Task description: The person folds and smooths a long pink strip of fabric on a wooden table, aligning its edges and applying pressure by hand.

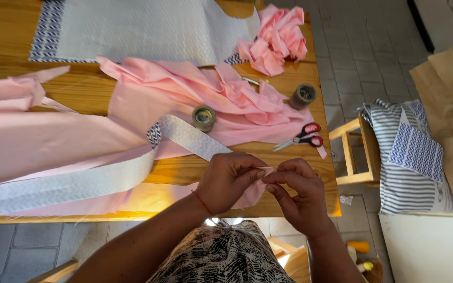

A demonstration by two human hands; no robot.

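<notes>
Down at the near edge of the wooden table [87, 91], both forearms come up from the bottom of the view and meet over the pink fabric [43, 141]. From the left, the fabric spreads flat across the table with a long white patterned strip [74, 183] lying over it, one blue-patterned end folded back. The left hand [226, 178], a thin red string at its wrist, is bent inward with its fingers closed in a narrow pinch on the fabric's corner at the table edge. Just beside it, touching, the right hand [297, 196] curls with thumb and forefinger pinched on the same corner. Beyond the hands, a spool [203, 118] stands on the rumpled pink cloth, a second spool [303, 96] sits nearer the table's right edge, and red-handled scissors [302, 136] lie closed between them and the edge. Farther right, over a grey tiled floor [363, 47], a wooden chair [355, 152] carries striped blue-and-white cloth [410, 162].
</notes>
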